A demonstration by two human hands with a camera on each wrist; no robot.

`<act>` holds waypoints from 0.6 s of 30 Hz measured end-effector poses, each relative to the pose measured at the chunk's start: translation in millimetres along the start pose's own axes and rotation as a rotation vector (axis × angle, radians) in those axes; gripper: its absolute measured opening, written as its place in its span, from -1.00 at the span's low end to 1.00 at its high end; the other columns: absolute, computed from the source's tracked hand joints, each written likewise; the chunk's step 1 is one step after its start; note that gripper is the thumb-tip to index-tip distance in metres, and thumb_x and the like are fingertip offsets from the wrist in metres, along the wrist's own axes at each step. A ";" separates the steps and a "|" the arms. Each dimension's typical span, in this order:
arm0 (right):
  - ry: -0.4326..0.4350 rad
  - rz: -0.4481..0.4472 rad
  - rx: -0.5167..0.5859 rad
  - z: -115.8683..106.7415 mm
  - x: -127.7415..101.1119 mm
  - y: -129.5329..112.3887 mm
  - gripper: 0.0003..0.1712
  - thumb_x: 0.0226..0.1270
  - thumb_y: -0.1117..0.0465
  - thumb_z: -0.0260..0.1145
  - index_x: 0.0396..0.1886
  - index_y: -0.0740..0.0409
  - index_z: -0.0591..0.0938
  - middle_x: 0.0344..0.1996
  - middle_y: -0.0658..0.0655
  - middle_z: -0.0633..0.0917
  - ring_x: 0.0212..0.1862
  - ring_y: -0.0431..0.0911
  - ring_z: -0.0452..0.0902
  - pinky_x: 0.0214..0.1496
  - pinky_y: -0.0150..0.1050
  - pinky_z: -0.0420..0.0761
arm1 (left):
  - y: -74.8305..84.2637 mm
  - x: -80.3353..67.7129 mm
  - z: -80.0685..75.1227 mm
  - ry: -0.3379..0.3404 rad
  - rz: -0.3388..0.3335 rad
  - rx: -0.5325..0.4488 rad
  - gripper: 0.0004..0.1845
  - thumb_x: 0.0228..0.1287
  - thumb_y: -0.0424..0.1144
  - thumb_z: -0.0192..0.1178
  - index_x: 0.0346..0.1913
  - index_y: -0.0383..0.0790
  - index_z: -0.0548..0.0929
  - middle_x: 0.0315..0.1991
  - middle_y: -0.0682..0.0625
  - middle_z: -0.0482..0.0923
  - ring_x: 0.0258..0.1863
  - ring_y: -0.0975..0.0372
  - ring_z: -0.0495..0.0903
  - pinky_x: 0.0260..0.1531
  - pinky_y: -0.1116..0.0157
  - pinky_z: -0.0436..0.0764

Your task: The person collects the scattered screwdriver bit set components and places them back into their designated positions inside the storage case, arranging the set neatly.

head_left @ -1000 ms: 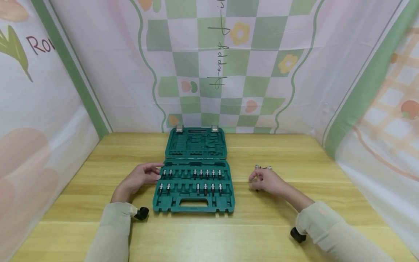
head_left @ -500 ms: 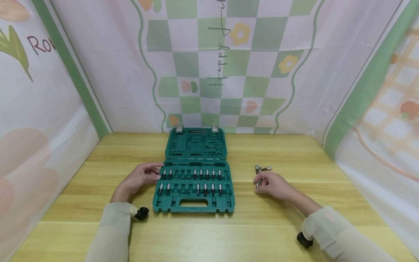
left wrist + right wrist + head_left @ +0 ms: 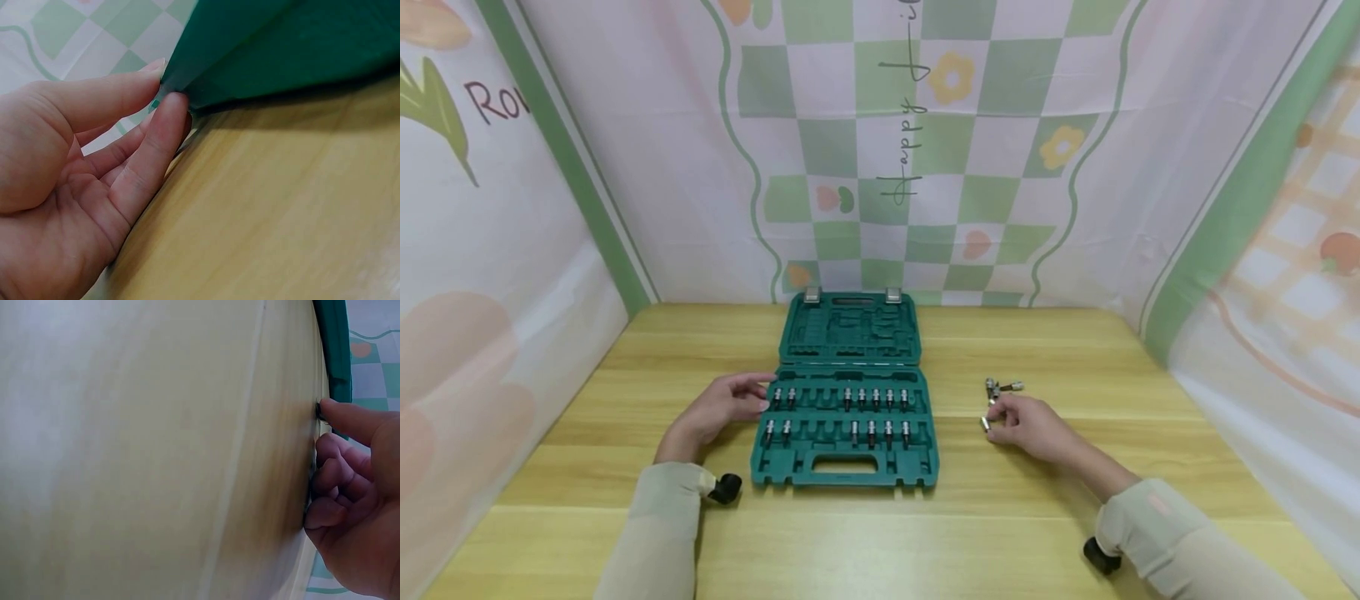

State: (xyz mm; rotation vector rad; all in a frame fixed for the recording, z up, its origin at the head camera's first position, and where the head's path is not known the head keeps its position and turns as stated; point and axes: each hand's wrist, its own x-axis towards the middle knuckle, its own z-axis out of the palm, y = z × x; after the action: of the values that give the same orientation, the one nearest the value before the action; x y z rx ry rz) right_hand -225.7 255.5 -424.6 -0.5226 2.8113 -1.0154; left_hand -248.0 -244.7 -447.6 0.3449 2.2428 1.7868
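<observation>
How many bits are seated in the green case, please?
13 bits: seven in the far row, two left and five right; six in the near row, two left and four right.

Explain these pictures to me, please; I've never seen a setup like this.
There is no machine here: a person works bare-handed. The wide picture is taken from the head, looking forward and down; the two close ones are taken from the left and right wrists. On the wooden table lies an open green case with two rows of small metal bits. The left hand touches its left edge. Right of the case, the right hand has a loose bit at its fingertips; whether it is firmly gripped is hard to tell. More loose bits lie just beyond that hand.
</observation>
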 end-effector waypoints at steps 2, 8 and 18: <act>0.010 0.006 -0.004 1.2 0.6 0.4 -0.77 0.13 0.22 0.48 -0.27 0.17 0.62 -0.60 0.00 0.48 -0.49 -0.13 0.37 -0.47 -0.28 0.40 | -0.2 0.0 0.0 0.003 -0.001 -0.003 -0.47 0.32 -0.53 0.14 0.35 -0.38 0.39 0.02 -0.30 0.44 -0.12 0.07 0.55 -0.10 0.26 0.63; 0.025 0.003 -0.021 2.6 0.9 -0.3 -0.75 0.16 0.24 0.46 -0.19 0.19 0.63 -0.60 0.01 0.47 -0.51 -0.13 0.36 -0.50 -0.29 0.37 | -0.8 1.2 0.4 0.004 -0.013 -0.011 -0.48 0.33 -0.52 0.14 0.35 -0.37 0.39 0.02 -0.30 0.44 -0.14 0.07 0.54 -0.12 0.25 0.64; 0.006 -0.029 -0.048 3.1 0.9 -2.2 -0.62 0.24 0.27 0.41 0.07 0.17 0.64 -0.61 0.01 0.46 -0.56 -0.13 0.31 -0.55 -0.31 0.33 | 0.3 1.3 1.1 0.006 -0.023 -0.016 -0.47 0.32 -0.53 0.15 0.35 -0.37 0.39 -0.02 -0.27 0.43 -0.15 0.08 0.53 -0.13 0.22 0.65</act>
State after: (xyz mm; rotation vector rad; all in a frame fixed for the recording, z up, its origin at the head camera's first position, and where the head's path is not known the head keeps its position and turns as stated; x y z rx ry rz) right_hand -225.2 251.8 -425.5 -0.5673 2.8477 -0.9584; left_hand -248.8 -243.2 -447.6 0.3093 2.2262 1.7951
